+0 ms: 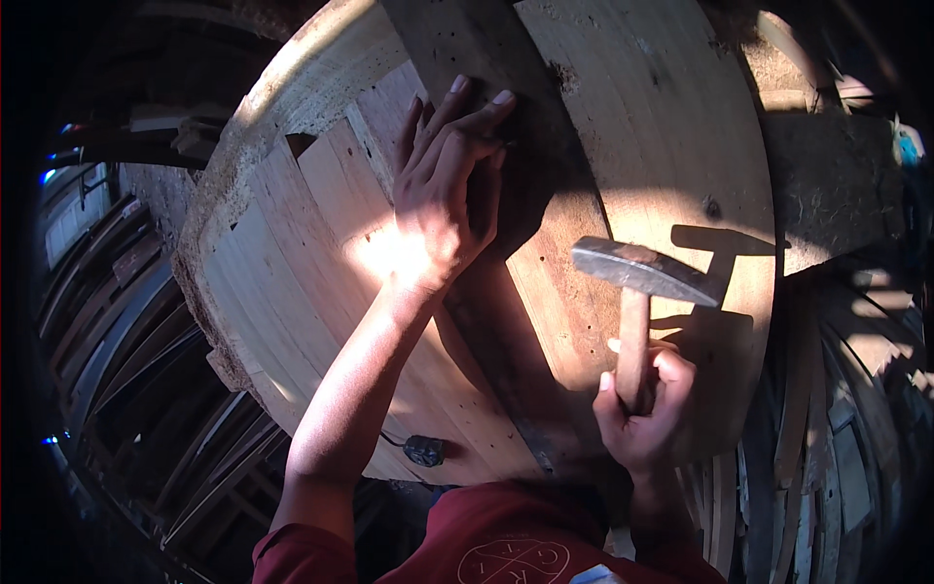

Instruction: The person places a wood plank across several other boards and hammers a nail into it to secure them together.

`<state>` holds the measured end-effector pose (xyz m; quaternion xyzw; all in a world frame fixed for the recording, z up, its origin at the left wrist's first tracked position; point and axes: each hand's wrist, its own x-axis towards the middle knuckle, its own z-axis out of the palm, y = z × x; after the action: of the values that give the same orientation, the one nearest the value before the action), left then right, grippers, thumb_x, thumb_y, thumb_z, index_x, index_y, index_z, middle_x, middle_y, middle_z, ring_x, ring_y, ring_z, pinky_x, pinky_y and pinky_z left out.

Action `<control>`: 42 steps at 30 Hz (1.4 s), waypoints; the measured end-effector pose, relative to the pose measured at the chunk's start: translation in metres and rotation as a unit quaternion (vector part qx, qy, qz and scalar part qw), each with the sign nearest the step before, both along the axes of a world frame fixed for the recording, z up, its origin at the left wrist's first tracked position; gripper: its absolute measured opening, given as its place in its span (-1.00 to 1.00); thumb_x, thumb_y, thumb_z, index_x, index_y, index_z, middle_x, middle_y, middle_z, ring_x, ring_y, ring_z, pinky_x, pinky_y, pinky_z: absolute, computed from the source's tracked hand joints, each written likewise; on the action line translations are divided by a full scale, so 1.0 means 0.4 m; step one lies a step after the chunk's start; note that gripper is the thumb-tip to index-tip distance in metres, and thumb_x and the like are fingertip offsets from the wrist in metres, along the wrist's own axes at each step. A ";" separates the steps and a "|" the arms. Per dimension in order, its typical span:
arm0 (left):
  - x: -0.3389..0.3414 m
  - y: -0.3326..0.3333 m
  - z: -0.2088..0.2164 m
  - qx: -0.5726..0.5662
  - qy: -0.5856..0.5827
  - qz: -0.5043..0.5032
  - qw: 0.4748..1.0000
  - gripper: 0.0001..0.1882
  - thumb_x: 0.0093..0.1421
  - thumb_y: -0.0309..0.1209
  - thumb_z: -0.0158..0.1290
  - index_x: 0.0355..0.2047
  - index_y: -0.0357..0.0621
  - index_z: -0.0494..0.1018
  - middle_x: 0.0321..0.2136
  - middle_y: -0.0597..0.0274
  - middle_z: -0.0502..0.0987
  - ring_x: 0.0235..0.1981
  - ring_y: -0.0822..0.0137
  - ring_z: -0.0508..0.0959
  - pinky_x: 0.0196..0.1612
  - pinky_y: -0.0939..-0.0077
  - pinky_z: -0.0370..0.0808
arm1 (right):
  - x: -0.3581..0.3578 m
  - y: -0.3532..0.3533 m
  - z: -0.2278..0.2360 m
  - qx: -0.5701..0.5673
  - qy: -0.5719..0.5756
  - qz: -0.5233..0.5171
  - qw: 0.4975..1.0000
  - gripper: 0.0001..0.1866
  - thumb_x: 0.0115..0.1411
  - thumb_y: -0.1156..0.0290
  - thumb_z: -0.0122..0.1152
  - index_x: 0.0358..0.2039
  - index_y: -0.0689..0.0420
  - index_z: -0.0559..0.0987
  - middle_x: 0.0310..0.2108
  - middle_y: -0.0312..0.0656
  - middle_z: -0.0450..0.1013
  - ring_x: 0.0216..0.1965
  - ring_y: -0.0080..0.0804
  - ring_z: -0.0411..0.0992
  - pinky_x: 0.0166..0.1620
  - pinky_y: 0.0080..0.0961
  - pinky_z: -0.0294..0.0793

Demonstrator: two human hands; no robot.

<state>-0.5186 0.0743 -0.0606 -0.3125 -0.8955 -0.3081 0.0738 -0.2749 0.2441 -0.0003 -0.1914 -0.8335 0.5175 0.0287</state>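
left hand point(443, 190): lying flat with fingers spread on the dark plank point(486, 146) that runs across the big round wooden disc point(662, 127), fingertips up near the top of the plank, not gripping anything
right hand point(644, 414): wrapped tight around the wooden handle of the hammer point(637, 282), metal head raised just above the disc, right of the dark plank and well apart from the left hand
where the work is: the disc fills the middle of the view, made of pale boards side by side, with the dark plank laid over them
risk, fingers: I'd say the main worry is the left hand sitting on the same plank the hammer looks aimed at, a glancing blow could slide toward those fingers
risk, wood: a hit near a board edge could split it or shift the plank, since only the palm seems to pin it
risk, light: hard sun patch on the left wrist and deep shadow elsewhere, easy to misjudge the spot
can't tell: whether any nail is there, nothing that small shows
hidden: what carries the disc, its lower edge behind the red shirt point(516, 545)
murky: stacked planks point(146, 331) at left, small dark object point(424, 450) under the left forearm, no idea what it is
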 end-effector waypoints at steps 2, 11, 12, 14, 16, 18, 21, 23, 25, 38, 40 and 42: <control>0.001 -0.005 -0.003 -0.003 0.007 0.000 1.000 -0.88 0.27 -0.55 0.16 -0.24 -0.12 0.45 0.13 0.30 0.60 0.36 0.06 0.41 0.43 -0.09 0.17 | -0.011 -0.039 0.003 -0.067 0.017 0.041 0.997 -0.48 0.08 0.50 0.38 -0.02 0.25 0.30 -0.23 0.03 0.50 -0.18 -0.02 0.55 -0.16 -0.18 0.54; -0.003 -0.003 0.003 -0.002 0.007 0.000 1.000 -0.89 0.28 -0.56 0.15 -0.23 -0.12 0.45 0.14 0.28 0.60 0.37 0.06 0.39 0.43 -0.09 0.17 | -0.078 -0.095 -0.034 -0.109 0.049 0.067 0.991 -0.52 0.03 0.54 0.29 -0.05 0.27 0.32 0.09 0.17 0.49 -0.04 0.09 0.51 0.01 -0.13 0.54; -0.005 -0.004 0.001 0.000 0.014 0.002 1.000 -0.88 0.27 -0.57 0.15 -0.23 -0.13 0.45 0.14 0.27 0.60 0.37 0.04 0.39 0.43 -0.09 0.19 | -0.080 -0.101 -0.034 -0.100 0.050 0.066 0.991 -0.52 0.03 0.55 0.28 -0.05 0.27 0.32 0.09 0.16 0.49 -0.04 0.09 0.51 0.01 -0.13 0.54; -0.001 -0.007 -0.007 0.013 0.002 0.001 1.000 -0.88 0.27 -0.57 0.15 -0.23 -0.14 0.45 0.14 0.26 0.60 0.37 0.03 0.39 0.43 -0.09 0.20 | -0.083 -0.106 -0.035 -0.082 0.059 0.070 0.992 -0.52 0.00 0.57 0.26 -0.06 0.27 0.32 0.09 0.16 0.49 -0.06 0.08 0.51 -0.01 -0.14 0.54; 0.001 -0.008 -0.008 0.024 -0.010 0.001 1.000 -0.88 0.26 -0.59 0.15 -0.22 -0.16 0.46 0.13 0.25 0.60 0.36 0.00 0.39 0.42 -0.07 0.24 | -0.085 -0.108 -0.039 -0.073 0.063 0.072 0.993 -0.52 -0.01 0.58 0.25 -0.06 0.27 0.32 0.09 0.16 0.49 -0.07 0.06 0.51 -0.02 -0.14 0.54; -0.001 0.001 -0.004 0.027 -0.011 0.000 1.000 -0.87 0.26 -0.59 0.15 -0.22 -0.16 0.46 0.13 0.25 0.60 0.36 0.00 0.39 0.42 -0.07 0.24 | -0.083 -0.104 -0.042 -0.063 0.068 0.070 0.993 -0.51 -0.01 0.58 0.24 -0.05 0.28 0.31 0.09 0.18 0.49 -0.09 0.04 0.50 -0.02 -0.15 0.54; -0.006 -0.004 0.000 0.024 -0.008 0.001 1.000 -0.85 0.24 -0.58 0.17 -0.20 -0.15 0.47 0.12 0.24 0.60 0.34 -0.01 0.42 0.42 -0.07 0.24 | -0.081 -0.106 -0.041 -0.056 0.065 0.073 0.994 -0.50 -0.02 0.59 0.22 -0.04 0.28 0.30 0.08 0.22 0.48 -0.11 0.05 0.50 -0.03 -0.13 0.53; -0.008 -0.008 0.001 0.040 -0.022 -0.002 0.999 -0.86 0.23 -0.57 0.18 -0.22 -0.15 0.48 0.13 0.25 0.60 0.33 -0.01 0.43 0.42 -0.07 0.23 | -0.084 -0.110 -0.040 -0.046 0.065 0.080 0.994 -0.50 -0.02 0.60 0.22 -0.03 0.28 0.29 0.06 0.24 0.48 -0.12 0.05 0.49 -0.04 -0.12 0.53; -0.013 -0.013 -0.003 0.063 -0.031 -0.002 0.998 -0.87 0.22 -0.58 0.20 -0.24 -0.17 0.50 0.10 0.21 0.60 0.31 -0.01 0.45 0.39 -0.03 0.29 | -0.079 -0.112 -0.042 -0.044 0.058 0.075 0.995 -0.49 -0.01 0.59 0.21 -0.02 0.28 0.29 0.04 0.23 0.47 -0.14 0.05 0.48 -0.04 -0.12 0.53; 0.008 -0.037 0.008 0.345 -0.247 0.165 0.890 -0.82 0.15 -0.70 0.27 -0.23 -0.28 0.62 -0.13 0.10 0.58 0.03 0.27 0.58 0.10 0.46 0.50 | -0.072 -0.119 -0.050 -0.028 0.057 0.070 0.996 -0.53 0.02 0.51 0.23 -0.05 0.32 0.31 0.03 0.19 0.48 -0.11 -0.01 0.47 -0.02 -0.15 0.53; 0.010 -0.041 -0.008 0.350 -0.246 0.145 0.892 -0.83 0.15 -0.64 0.29 -0.24 -0.21 0.64 -0.12 0.14 0.63 0.04 0.23 0.58 0.15 0.38 0.47 | -0.079 -0.119 -0.044 -0.024 0.061 0.072 0.995 -0.53 0.02 0.51 0.23 -0.05 0.32 0.31 0.02 0.18 0.48 -0.09 0.00 0.47 -0.01 -0.16 0.53; -0.013 -0.052 0.006 0.267 -0.193 0.079 0.941 -0.84 0.14 -0.60 0.29 -0.25 -0.17 0.65 -0.13 0.19 0.66 0.05 0.20 0.57 0.18 0.32 0.45 | -0.079 -0.117 -0.045 -0.018 0.060 0.072 0.995 -0.53 0.03 0.50 0.23 -0.05 0.31 0.31 0.01 0.18 0.48 -0.09 0.00 0.47 0.00 -0.16 0.53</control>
<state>-0.5237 0.0534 -0.0584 -0.1444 -0.7990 -0.5837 0.0041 -0.3066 0.1974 -0.0185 -0.0995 -0.8324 0.5439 0.0380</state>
